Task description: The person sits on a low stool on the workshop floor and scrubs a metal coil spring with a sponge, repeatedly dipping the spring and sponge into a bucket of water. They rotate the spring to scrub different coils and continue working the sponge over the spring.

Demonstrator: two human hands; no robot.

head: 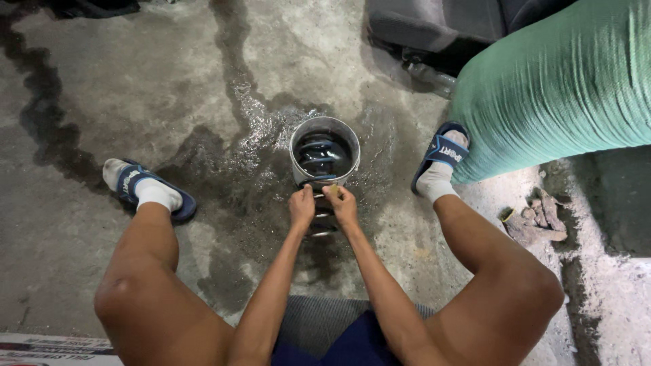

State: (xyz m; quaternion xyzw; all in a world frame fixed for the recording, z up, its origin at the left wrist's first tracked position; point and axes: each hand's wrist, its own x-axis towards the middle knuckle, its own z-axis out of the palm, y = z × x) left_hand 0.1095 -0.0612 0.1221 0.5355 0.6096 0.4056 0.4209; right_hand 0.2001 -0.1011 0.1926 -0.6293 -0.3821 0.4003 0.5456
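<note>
A dark metal coil spring (321,224) stands on the wet concrete floor between my legs. My left hand (301,205) grips its upper coil on the left. My right hand (342,202) holds the top on the right, with a small yellowish item pinched in the fingers. Just beyond the spring stands a white bucket (296,163) of dark liquid, with another black coil (321,154) lying inside it.
My feet in white socks and blue slides rest left (146,190) and right (441,157). A green sack (563,88) leans at the right. Rubble (536,220) lies by the right foot. A dark seat (434,27) is behind, and a printed board (54,347) at bottom left.
</note>
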